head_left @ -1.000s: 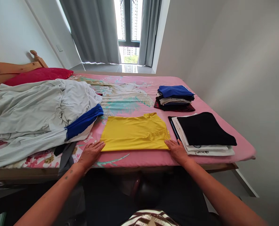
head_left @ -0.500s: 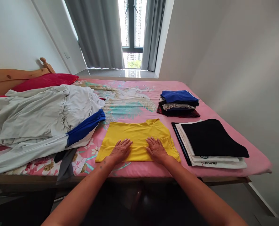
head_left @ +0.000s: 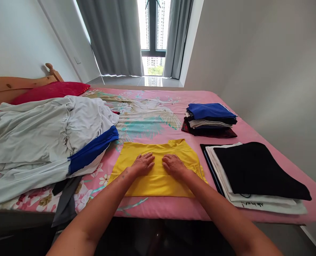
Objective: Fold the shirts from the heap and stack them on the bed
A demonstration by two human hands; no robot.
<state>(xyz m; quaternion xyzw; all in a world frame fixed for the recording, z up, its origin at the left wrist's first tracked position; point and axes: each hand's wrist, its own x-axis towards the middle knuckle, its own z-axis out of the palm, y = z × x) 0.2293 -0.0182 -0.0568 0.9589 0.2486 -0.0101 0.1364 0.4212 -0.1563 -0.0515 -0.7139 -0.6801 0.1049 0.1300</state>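
Note:
A yellow shirt, partly folded with its collar at the far right side, lies flat on the pink flowered bed. On its left half rests my left hand, palm down with the fingers stretched out. My right hand lies flat on the shirt's right half, fingers also extended. A gap of yellow cloth shows between the two hands. Neither hand grips anything.
Right of the shirt is a folded stack topped by a black garment. Behind it sits a smaller stack with a blue garment on top. Loose white clothes lie heaped at left, near a red pillow and wooden headboard.
Both hands have slid forward over the yellow shirt, toward its far edge, and are a little closer together. The view has shifted slightly nearer the bed.

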